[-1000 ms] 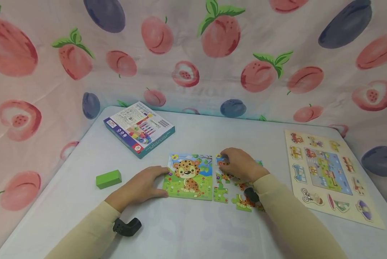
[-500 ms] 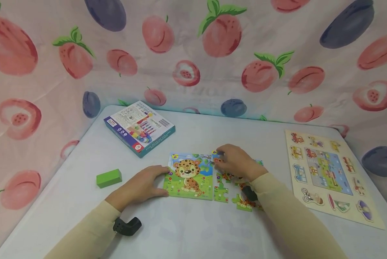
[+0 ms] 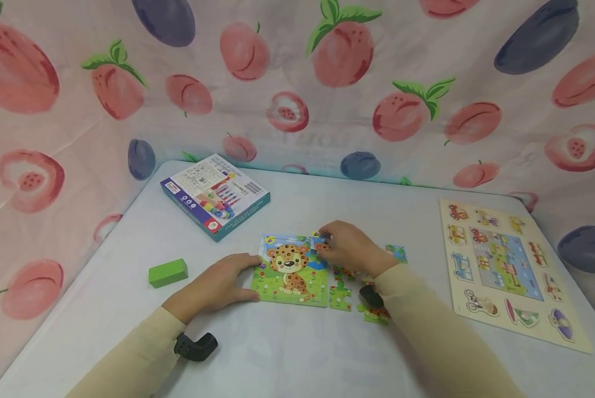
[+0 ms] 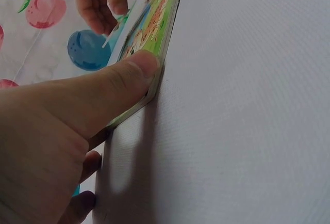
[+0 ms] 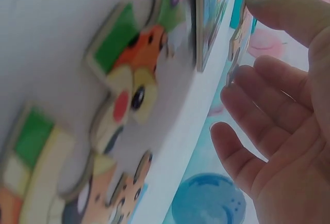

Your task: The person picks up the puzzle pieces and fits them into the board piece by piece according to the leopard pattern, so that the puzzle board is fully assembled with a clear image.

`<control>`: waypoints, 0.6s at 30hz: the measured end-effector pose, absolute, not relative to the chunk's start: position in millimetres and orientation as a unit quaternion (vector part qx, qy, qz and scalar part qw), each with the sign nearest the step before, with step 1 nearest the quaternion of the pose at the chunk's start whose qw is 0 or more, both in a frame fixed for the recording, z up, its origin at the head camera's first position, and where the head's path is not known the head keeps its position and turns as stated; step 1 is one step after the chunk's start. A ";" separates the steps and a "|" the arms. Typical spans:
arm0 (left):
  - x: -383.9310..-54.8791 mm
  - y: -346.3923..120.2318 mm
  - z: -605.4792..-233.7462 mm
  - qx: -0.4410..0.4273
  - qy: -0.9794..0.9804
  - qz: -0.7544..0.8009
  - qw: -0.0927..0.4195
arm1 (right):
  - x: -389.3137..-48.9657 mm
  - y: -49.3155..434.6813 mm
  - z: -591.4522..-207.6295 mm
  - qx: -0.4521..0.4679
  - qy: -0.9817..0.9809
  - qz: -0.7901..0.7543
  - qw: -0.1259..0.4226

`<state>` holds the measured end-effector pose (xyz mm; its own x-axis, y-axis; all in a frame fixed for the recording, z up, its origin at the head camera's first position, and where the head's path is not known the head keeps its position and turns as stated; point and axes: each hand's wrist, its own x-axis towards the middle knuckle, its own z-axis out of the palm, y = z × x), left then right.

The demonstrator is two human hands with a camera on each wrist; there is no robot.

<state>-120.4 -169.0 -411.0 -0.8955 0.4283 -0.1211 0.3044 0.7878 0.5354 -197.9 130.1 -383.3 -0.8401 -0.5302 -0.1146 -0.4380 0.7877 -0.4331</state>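
My left hand [image 3: 213, 284] lies at the left edge of a square leopard picture board [image 3: 270, 290], its straight thumb [image 4: 121, 82] on the near corner in the left wrist view. Over the upper right of the board, my right hand [image 3: 354, 249] pinches a jigsaw piece [image 5: 238, 41] between thumb and fingertips. That piece shows blue and spotted orange in the head view, and is seen edge-on in the right wrist view. Several loose jigsaw pieces [image 3: 339, 298] lie right of the board, partly hidden under my right hand and forearm.
A flat toy box [image 3: 215, 196] lies at the back left, with a green block [image 3: 168, 273] nearer the front. On the right is a wooden vehicle puzzle board [image 3: 516, 276]. A fruit-printed cloth [image 3: 322, 110] hangs behind the white table [image 3: 277, 354].
My right hand has carried the jigsaw piece leftward, from beside the leopard board to over its upper right corner, uncovering a blue-green piece on the right. The left hand stays in place.
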 end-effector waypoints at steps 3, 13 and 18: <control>-120.4 -169.1 -411.0 0.195 0.938 0.260 0.119 | -197.7 125.2 -384.0 -0.257 0.939 -0.197 0.117; -119.8 -169.1 -410.9 0.197 0.937 0.261 0.119 | -196.9 113.5 -384.6 -0.259 0.932 -0.219 0.131; -119.3 -169.9 -410.2 0.202 0.937 0.260 0.115 | -196.4 106.0 -383.4 -0.256 0.931 -0.220 0.138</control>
<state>-119.3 -169.9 -410.2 -0.8918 0.4389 -0.1099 0.3199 0.7834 0.5329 -196.4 106.0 -383.4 -0.8306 -0.5379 -0.1439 -0.4165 0.7717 -0.4806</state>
